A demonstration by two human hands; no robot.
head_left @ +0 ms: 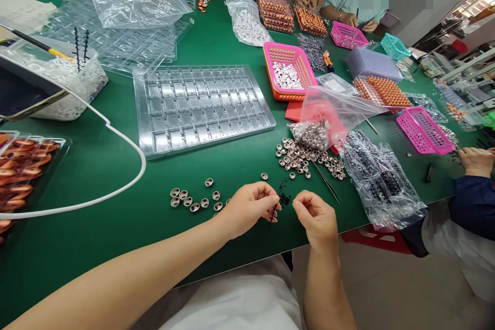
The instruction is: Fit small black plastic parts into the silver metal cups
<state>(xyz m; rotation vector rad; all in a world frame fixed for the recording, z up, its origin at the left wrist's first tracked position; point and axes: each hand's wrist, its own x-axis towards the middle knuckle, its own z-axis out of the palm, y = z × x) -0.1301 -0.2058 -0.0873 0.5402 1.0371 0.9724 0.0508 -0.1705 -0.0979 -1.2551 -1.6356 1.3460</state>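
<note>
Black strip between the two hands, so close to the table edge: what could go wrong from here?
1. The black strip, pinched by the left hand near the right hand, sits by the table edge; a dropped piece may fall off.
2. Loose metal rings beside the left wrist could be swept away.

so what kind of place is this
Most likely a small-parts assembly workshop. Several people sit round one green table covered with clear compartment trays, pink baskets and heaps of metal rings. The left hand pinches a small black part strip.
</note>
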